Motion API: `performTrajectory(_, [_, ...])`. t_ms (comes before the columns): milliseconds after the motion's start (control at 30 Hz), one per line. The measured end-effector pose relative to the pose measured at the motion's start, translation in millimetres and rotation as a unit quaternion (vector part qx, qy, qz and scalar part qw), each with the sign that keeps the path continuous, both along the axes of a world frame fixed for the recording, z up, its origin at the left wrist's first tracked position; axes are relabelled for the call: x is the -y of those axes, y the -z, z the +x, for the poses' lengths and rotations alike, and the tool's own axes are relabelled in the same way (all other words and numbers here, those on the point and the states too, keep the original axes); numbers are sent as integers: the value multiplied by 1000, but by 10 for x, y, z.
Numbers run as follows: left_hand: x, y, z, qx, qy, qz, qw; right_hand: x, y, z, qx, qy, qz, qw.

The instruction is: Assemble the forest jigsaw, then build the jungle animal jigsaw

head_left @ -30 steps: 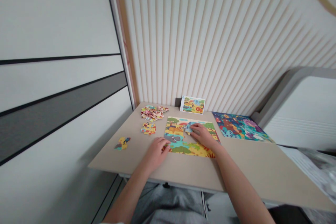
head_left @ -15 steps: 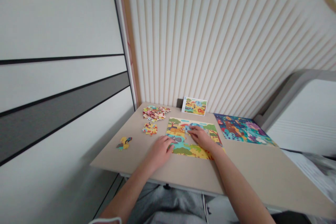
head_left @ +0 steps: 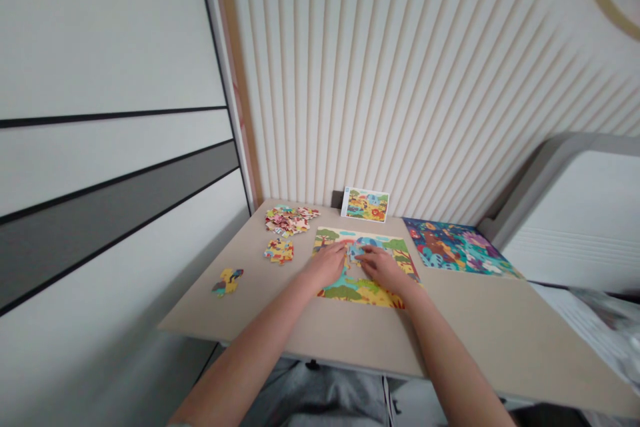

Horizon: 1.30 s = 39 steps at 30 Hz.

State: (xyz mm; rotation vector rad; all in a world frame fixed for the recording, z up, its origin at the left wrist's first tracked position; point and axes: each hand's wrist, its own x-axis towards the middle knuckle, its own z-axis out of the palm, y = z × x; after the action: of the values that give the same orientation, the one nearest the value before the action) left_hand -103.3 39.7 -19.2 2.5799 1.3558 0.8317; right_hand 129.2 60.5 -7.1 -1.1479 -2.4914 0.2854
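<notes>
A colourful animal jigsaw puzzle, partly covered by my hands, lies flat on the table in front of me. My left hand rests on its left part, fingers stretched out towards the middle. Facing it from the right, my right hand has its fingers bent at a light-blue puzzle piece beside the elephant picture. The two hands' fingertips are close together but apart. The undersides of the fingers are hidden.
Left of the puzzle are a heap of loose pieces, a smaller cluster and a few joined pieces. A picture card leans at the back wall. A dark-blue puzzle lies to the right on the table.
My left hand has moved forward and right, from the puzzle's left edge to near its middle. My right hand stays by the elephant part, slightly lower. The view has shifted a little.
</notes>
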Motion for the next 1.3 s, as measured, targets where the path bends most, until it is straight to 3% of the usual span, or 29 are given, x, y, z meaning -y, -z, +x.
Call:
performTrajectory(167, [35, 33, -37, 2, -1, -8, 1000, -13, 0, 0, -15, 1, -12, 1000])
performTrajectory(833, [161, -104, -80, 13, -41, 1, 999, -114, 109, 56, -149, 64, -37, 986])
performTrajectory(1033, [189, -125, -92, 11, -41, 4, 999, -121, 38, 30, -175, 101, -33, 979])
performTrajectory(1133, [186, -126, -91, 10, -38, 4, 999, -124, 26, 19, -242, 114, -79, 960])
performTrajectory(1300, [189, -132, -97, 7, -37, 3, 999, -150, 58, -5, -377, 141, -196, 894])
